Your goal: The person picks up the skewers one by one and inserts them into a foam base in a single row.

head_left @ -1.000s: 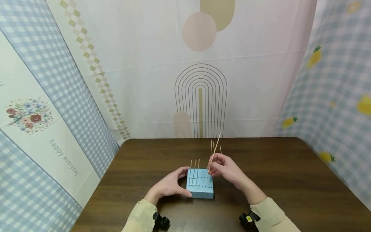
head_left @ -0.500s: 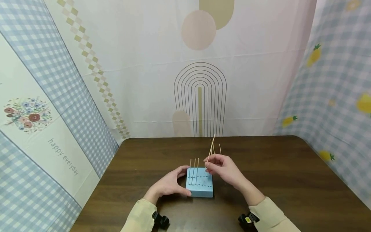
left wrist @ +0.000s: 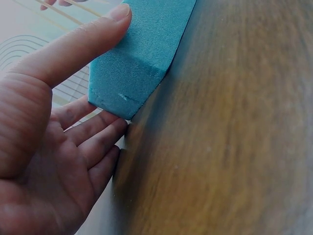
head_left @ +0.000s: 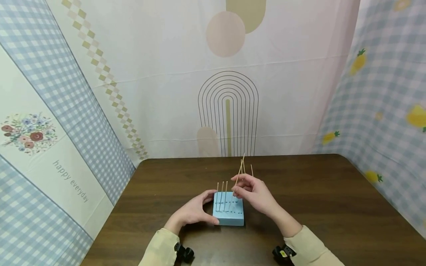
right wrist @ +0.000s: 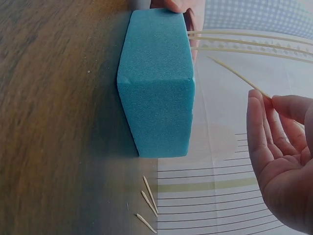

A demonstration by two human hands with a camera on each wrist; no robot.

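A light-blue foam block (head_left: 228, 218) sits on the table, its top dotted with two rows of small dark holes. Three thin wooden skewers (head_left: 222, 197) stand upright in its left part. My left hand (head_left: 193, 212) grips the block's left side, thumb at the front corner and fingers toward the back. Above the block's back right, my right hand (head_left: 254, 194) pinches another wooden skewer (right wrist: 237, 74) between thumb and fingers. That skewer leans, its lower tip pointing down toward the block. In the right wrist view the tip is apart from the standing skewers.
Behind my right hand, several loose skewers (right wrist: 149, 195) lie on the brown wooden table (head_left: 166, 177). A patterned white cloth (head_left: 173, 111) hangs beyond the table's far edge, with checked cloths on both sides.
My right hand has shifted left with the pinched skewer, bringing it over the block nearer the standing skewers. The left hand keeps its hold on the block.
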